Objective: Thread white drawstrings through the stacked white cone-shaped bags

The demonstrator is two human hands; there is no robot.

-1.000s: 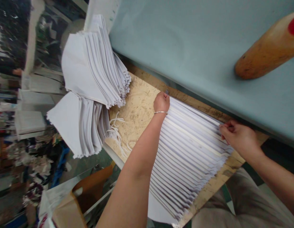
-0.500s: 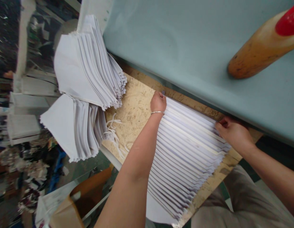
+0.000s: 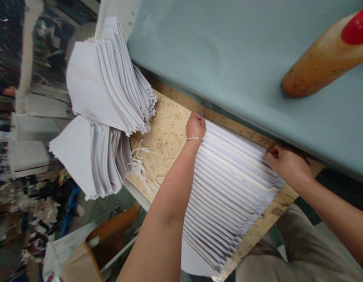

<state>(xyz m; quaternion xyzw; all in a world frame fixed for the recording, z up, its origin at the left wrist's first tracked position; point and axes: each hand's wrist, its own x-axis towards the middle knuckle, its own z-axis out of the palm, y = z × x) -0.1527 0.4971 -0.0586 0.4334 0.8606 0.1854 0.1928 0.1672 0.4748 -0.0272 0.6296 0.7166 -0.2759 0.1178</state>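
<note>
A fanned stack of white paper sheets (image 3: 231,188) lies on a chipboard shelf (image 3: 166,137) below a pale blue table top (image 3: 228,58). My left hand (image 3: 195,125), with a thin bracelet on the wrist, is closed at the stack's far left corner. My right hand (image 3: 284,162) is closed at the far right corner, fingers pinched on the topmost sheet's edge. What the left fingers grip is hidden behind the hand.
Two more fanned piles of white paper pieces (image 3: 108,94) with white cords (image 3: 140,160) sit at the shelf's left end. A wooden club with a red end (image 3: 322,58) lies on the blue top. A brown cardboard box (image 3: 90,250) stands below left.
The view shifted slightly between one second ago and now. My right hand crept a little toward the stack's far corner; the left hand stays put.
</note>
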